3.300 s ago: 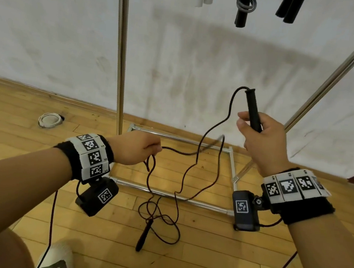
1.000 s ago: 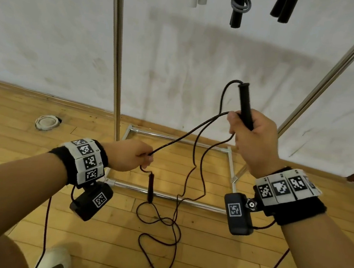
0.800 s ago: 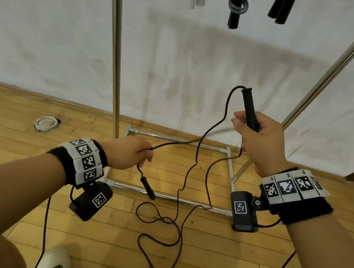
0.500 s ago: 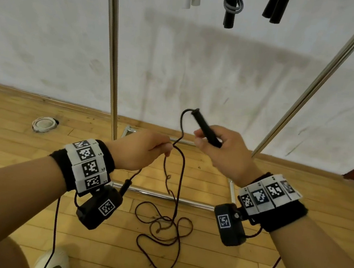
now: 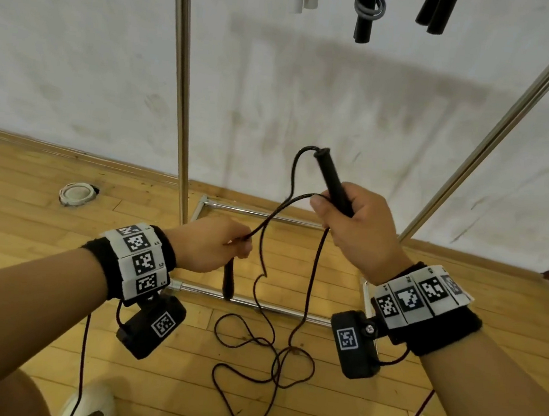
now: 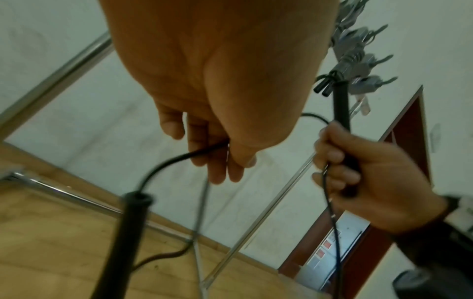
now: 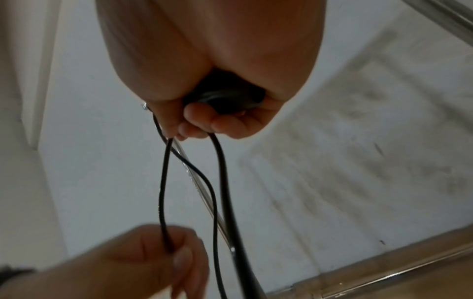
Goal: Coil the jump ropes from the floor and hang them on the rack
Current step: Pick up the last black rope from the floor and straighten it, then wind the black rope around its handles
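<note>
Apart again after nearly meeting a moment ago, a person's hands work a black jump rope [image 5: 316, 275] in front of a metal rack [image 5: 181, 91]. Right hand [image 5: 358, 229], raised, is wrapped round one handle [image 5: 334, 183], which points up and away, with a strand of cord also caught under its fingers. Left hand [image 5: 211, 243], lower and well to the side, pinches the cord between thumb and curled fingers; the second handle [image 5: 228, 280] dangles just below it, clear of the floor [image 5: 30, 218]. Between the hands the cord runs in a taut line, while the remaining slack drops to a loose tangle on the wooden floor beside the rack's base. Other coiled ropes [image 5: 367, 12] hang from the rack overhead.
</note>
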A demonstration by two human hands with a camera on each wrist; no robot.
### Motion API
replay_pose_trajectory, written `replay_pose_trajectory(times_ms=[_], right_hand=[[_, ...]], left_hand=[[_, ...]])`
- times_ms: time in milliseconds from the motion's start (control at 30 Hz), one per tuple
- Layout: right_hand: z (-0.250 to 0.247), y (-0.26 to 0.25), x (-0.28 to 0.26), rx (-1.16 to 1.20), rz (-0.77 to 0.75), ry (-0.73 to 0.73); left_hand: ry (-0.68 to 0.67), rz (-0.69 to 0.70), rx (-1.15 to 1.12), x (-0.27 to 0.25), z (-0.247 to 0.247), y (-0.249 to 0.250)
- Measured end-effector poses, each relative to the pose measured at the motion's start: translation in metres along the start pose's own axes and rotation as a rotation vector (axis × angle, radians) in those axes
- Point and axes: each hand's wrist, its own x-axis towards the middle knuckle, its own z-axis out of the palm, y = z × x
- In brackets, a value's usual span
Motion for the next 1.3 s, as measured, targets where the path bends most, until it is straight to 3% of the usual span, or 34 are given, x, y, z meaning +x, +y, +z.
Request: replay_pose_trajectory(times_ms=[167,333,600,700,867,1067,1233,1300], right_hand=[[-0.019,0.004,0.008,0.063,0.007,0.151],[-0.02,0.02,0.008,-0.076,0.071,0.144],[0.017,0.014,-0.016,-0.263,0.043,-0.292],[0.024,0.012,-0.016,-0.247,-0.006,-0.365],[0.015,0.014,-0.008,-0.164,0.02,-0.186],[0.005,0.015,-0.001,-0.144,0.021,-0.094],[0.007,0.016,0.0,-0.068,0.07,-0.007],[0.009,0.016,-0.002,0.005,0.127,-0.026]], left_hand=[[-0.011,-0.054,0.036,0.004,0.006,-0.017],[0.055,-0.033,-0.067,0.006,0.003,-0.01],[0.085,0.113,-0.168,0.002,0.0,0.029],[0.119,0.128,-0.243,-0.001,-0.004,0.036],[0.05,0.119,-0.264,-0.005,-0.007,0.03],[0.02,0.057,-0.339,-0.005,-0.005,0.021],[0.123,0.03,-0.214,-0.002,-0.008,0.019],[0.153,0.014,-0.266,-0.001,-0.01,0.019]])
